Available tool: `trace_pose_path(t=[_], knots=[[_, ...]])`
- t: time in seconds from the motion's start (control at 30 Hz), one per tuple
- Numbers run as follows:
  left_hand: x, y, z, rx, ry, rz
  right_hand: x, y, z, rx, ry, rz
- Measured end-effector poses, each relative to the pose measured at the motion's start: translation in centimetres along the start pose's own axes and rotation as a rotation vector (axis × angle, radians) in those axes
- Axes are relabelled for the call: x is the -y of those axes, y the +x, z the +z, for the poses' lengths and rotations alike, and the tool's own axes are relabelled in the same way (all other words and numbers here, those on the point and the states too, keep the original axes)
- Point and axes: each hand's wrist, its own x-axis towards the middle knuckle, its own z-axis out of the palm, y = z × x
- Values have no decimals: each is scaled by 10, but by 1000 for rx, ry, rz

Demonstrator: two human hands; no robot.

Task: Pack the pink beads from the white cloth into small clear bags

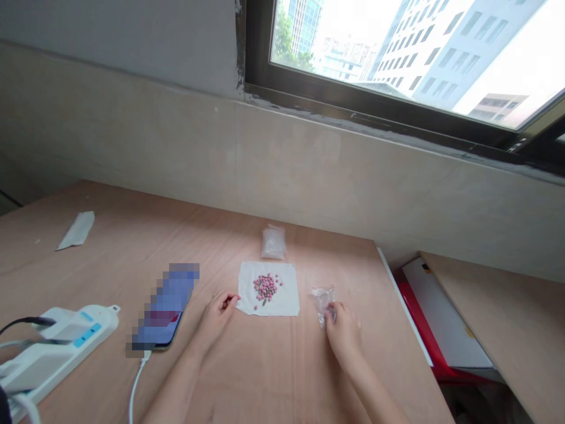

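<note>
A white paper tissue (289,303) lies flat on the wooden table and bears a loose pile of small pink dried buds (265,287), with a few strays around it. At the tissue's left edge is my left hand (218,309), its fingers curled in and the fingertips by the edge; what they hold, if anything, is hidden. To the right of the tissue my right hand (344,330) pinches the lower right part of a small clear zip bag (323,296), which looks flat. Behind the tissue lies a stack of similar clear plastic bags (273,242).
A phone (165,309) on a charging cable (135,383) lies left of my left arm. Further left is a white power strip (70,347) with plugs. A folded white paper (77,229) lies at the back left. The table's right edge (404,306) borders a gap holding a red-and-white box (445,318).
</note>
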Motion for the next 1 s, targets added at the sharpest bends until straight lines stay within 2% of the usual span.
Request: trace_pose_path(t=[0.2,0.37,0.47,0.6,0.67,0.73,0.83,1.0], knots=[[-2,0,1,-28,5,8,5,-1,4,-70,31,-44],[0,-1,1,-12,-33,-12,-4,2,1,-68,311,-17],[-5,-2,-1,-22,-59,-52,-7,2,-8,-111,480,14],[-23,-1,-5,1,-145,-184,7,-1,-22,-154,751,40],[-38,1,-6,11,-195,-181,21,-3,-25,-61,919,-13],[-56,3,-5,63,-220,-100,38,-4,-26,91,1021,-103],[-79,6,-4,212,-206,19,59,-3,-22,267,1020,-227],[-94,11,-12,387,-129,38,78,9,-20,399,998,-295]])
